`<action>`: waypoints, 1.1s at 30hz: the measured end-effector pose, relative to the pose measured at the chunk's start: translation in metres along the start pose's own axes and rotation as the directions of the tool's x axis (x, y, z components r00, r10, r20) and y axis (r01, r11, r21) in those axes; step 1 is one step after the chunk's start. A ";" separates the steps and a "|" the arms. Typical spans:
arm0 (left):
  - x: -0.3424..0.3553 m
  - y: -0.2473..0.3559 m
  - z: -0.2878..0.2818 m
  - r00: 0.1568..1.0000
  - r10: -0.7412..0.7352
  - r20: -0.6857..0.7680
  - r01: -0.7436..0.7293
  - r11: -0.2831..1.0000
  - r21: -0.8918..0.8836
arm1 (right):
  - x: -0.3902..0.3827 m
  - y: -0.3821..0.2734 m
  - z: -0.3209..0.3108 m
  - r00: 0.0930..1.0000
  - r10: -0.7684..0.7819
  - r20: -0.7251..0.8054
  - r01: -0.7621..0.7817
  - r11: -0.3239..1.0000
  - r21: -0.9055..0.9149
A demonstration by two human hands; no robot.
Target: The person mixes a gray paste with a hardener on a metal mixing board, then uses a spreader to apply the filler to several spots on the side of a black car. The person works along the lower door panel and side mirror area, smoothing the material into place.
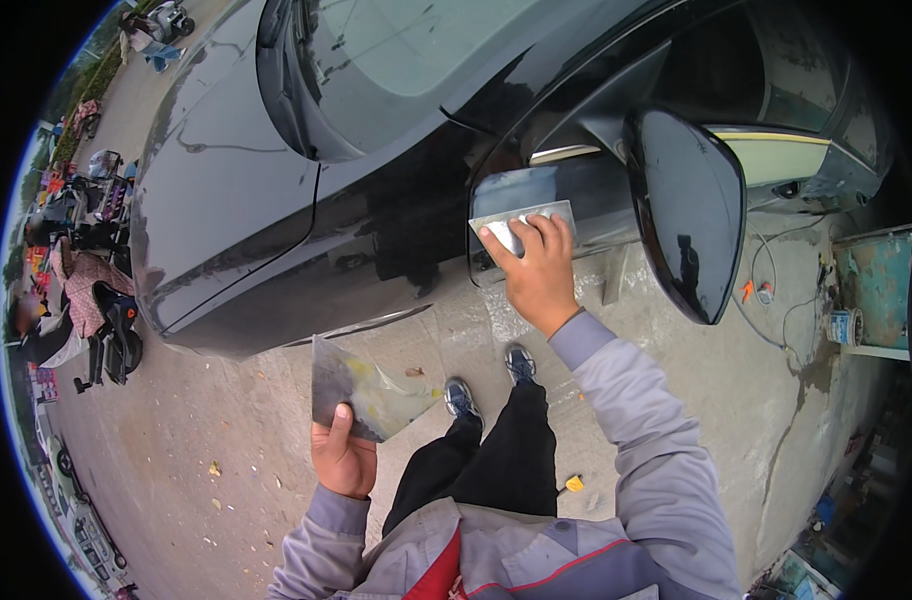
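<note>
My right hand [542,278] grips a wide, flat putty spreader [559,210], fingers spread across its face and thumb at its left end. White filler shows on the spreader around the fingertips. Its upper edge lies at the black car's front door, just below a pale grey smoothed patch [516,188]; whether it touches the panel, I cannot tell. Lower and to the left, my left hand [346,455] holds a flat mixing board [376,385] by its near corner, thumb on top. Grey and yellowish smears cover the board.
A large side mirror [688,215] sticks out right of my right hand. The car's fender [346,235] extends left. Cables and a hose [771,265] lie on the concrete near a bucket [845,327] and a worn green cabinet [878,285]. Parked scooters [111,320] stand far left.
</note>
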State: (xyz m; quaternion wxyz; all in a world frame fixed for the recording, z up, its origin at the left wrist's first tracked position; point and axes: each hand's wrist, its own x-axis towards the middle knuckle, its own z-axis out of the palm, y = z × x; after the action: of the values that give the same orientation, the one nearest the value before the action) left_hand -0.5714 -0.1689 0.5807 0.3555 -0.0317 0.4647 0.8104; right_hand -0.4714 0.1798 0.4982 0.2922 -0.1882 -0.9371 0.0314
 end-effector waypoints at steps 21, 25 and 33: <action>-0.007 -0.002 0.001 0.999 -0.032 -0.021 0.032 0.999 -0.004 | 0.020 0.025 -0.024 0.991 -0.007 -0.132 0.000 0.999 -0.051; -0.007 -0.002 -0.002 0.999 -0.034 -0.002 0.034 0.999 0.025 | 0.035 0.028 -0.021 0.987 -0.038 -0.155 0.028 0.997 -0.065; -0.006 -0.001 -0.007 1.000 -0.025 -0.013 0.026 1.000 0.016 | 0.040 0.029 -0.017 0.983 -0.048 -0.179 0.034 0.996 -0.083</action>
State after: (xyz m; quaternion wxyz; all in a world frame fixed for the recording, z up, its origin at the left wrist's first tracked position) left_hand -0.5683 -0.1769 0.5785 0.3630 -0.0400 0.4732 0.8017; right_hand -0.4824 0.2202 0.5292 0.3692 -0.1823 -0.9108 -0.0293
